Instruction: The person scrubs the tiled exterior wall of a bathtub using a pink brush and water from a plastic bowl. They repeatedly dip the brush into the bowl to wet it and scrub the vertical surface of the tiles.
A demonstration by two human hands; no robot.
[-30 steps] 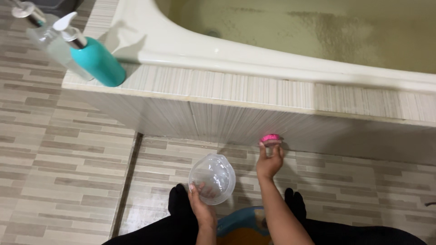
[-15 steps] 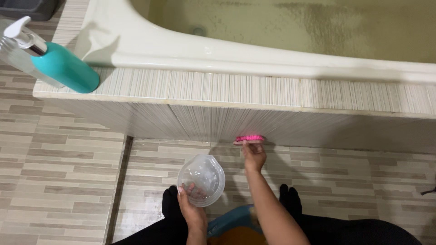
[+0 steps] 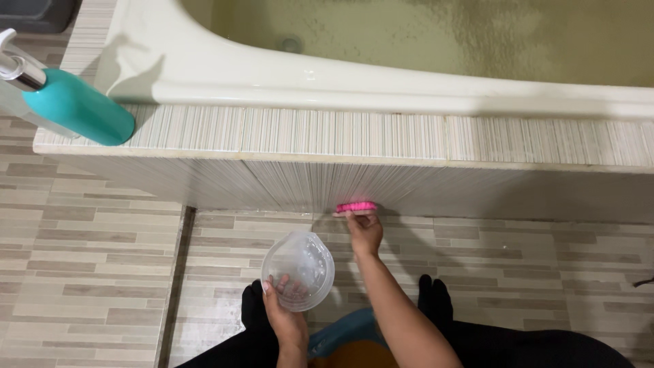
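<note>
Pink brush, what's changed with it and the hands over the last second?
The right hand has slid the pink brush leftward along the foot of the tiled tub wall. The left hand still holds the clear plastic jug. The teal pump bottle stays on the ledge; its shift in the picture matches the camera's.

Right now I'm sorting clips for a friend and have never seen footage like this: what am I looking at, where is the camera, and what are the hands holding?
There is no machine here. The camera sits on a person's head and looks down, so the two arms rising from the bottom edge are their own. The right hand presses a pink scrub brush against the foot of the ribbed tiled wall that fronts a cream bathtub. The left hand holds a clear plastic jug over the tiled floor. A teal pump bottle stands on the tiled ledge at far left. Dark-socked feet and a blue basin show below.
</note>
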